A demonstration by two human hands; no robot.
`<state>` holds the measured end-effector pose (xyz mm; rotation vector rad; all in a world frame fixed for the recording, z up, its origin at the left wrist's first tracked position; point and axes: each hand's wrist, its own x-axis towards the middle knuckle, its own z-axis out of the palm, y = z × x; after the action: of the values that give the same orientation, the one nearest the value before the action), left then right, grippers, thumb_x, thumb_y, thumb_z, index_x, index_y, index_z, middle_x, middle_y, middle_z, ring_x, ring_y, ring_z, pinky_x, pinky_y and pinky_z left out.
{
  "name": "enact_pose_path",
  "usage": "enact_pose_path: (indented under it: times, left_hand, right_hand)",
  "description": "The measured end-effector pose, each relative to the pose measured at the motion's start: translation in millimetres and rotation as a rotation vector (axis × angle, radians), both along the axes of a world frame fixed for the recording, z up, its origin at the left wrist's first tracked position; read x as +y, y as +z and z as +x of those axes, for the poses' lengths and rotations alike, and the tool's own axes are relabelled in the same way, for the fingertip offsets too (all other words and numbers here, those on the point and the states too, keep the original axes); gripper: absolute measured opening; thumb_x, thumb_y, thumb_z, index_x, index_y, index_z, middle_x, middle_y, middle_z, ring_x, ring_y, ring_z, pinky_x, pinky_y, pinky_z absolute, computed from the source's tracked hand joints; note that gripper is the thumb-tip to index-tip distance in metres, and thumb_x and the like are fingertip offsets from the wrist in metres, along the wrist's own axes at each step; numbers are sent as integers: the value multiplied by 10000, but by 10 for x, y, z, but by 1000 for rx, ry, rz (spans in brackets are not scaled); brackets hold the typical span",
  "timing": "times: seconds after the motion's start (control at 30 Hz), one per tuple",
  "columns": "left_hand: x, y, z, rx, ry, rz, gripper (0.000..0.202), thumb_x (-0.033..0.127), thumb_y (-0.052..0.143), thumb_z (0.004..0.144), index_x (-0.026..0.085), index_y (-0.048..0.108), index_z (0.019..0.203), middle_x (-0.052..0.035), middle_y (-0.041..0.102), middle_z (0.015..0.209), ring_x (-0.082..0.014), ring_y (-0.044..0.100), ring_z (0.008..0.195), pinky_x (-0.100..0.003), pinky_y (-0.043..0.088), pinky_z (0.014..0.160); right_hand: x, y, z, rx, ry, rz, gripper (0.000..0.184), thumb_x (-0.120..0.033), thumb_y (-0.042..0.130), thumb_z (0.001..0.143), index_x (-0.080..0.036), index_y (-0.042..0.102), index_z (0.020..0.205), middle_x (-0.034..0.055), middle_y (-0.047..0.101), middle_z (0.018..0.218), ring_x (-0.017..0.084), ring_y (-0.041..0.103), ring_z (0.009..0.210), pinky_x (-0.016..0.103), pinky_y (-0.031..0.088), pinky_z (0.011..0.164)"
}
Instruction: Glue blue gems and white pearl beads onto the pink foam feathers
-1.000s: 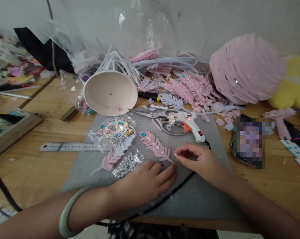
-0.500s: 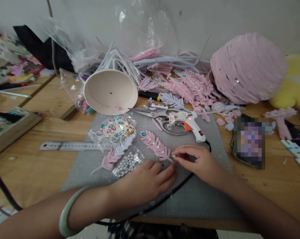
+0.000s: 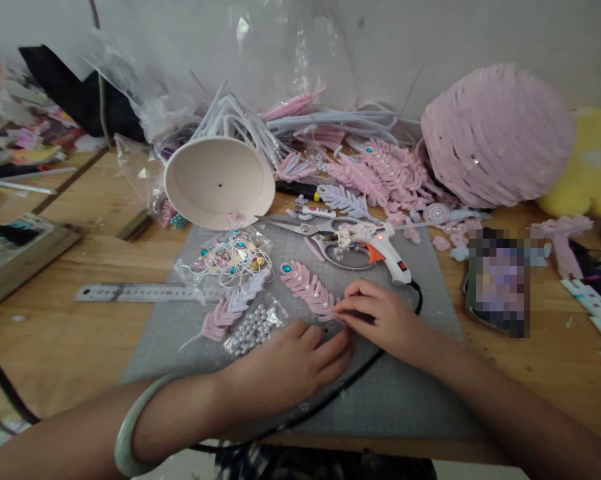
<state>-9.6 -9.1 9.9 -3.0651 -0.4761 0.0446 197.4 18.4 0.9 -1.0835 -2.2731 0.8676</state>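
Observation:
A pink felt feather with a blue gem and small pearls lies on the grey cutting mat. My right hand is pinched at the feather's lower end, fingertips pressed together on something too small to make out. My left hand lies flat on the mat just below the feather's stem, fingers stretched toward it; a pale green bangle is on that wrist. A bag of white pearls sits just left of my left hand.
A white hot-glue gun and scissors lie behind the feather, its black cord running under my hands. A tipped paper cup, bag of gems, steel ruler, pink woven dome, a phone and a pile of pink feathers surround the mat.
My right hand has moved left and down, bringing its pinched fingertips onto the lower end of the pink feather. My left hand has stayed in place.

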Motion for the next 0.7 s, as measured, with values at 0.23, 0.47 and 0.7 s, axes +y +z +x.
enact_pose_path:
  times: [0.23, 0.47, 0.7]
  left_hand:
    - [2, -11, -6, -12, 2, 6, 383, 175, 432, 904, 152, 446, 1287, -103, 480, 1316, -180, 547, 786, -316, 373, 617]
    - [4, -21, -6, -22, -4, 2, 372, 167, 430, 903, 153, 456, 1274, -102, 499, 1305, -179, 546, 786, -311, 360, 619]
    - [5, -18, -5, -4, -5, 4, 371, 172, 420, 907, 156, 462, 1275, -98, 461, 1344, -179, 539, 772, -319, 359, 604]
  right_hand:
    - [10, -54, -4, -14, 17, 40, 209, -159, 502, 878, -171, 695, 955, 53, 578, 877, 132, 577, 789, 251, 485, 724]
    - [17, -67, -4, -12, 15, 33, 208, -160, 517, 873, -188, 701, 964, 45, 583, 872, 132, 579, 784, 255, 487, 719]
    - [-37, -21, -7, 32, -62, 86, 173, -180, 524, 876, -153, 678, 949, 48, 601, 857, 129, 588, 792, 241, 482, 740]
